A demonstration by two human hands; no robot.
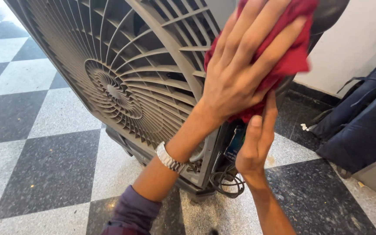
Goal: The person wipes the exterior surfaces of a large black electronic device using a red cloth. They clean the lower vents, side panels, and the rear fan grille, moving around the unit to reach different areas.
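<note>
left hand (236,74) pressed a crumpled red cloth (290,56) flat-fingered against the grey plastic slatted cooler grille (122,78), right hand (255,143) open beside it, wiping looked unfinished

left hand (240,69) flat, right hand (255,143) raised

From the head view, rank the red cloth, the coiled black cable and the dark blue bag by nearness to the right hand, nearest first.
1. Red cloth: touching the right hand, just above it.
2. Coiled black cable: just below and left.
3. Dark blue bag: off to the right, by the wall.
</note>
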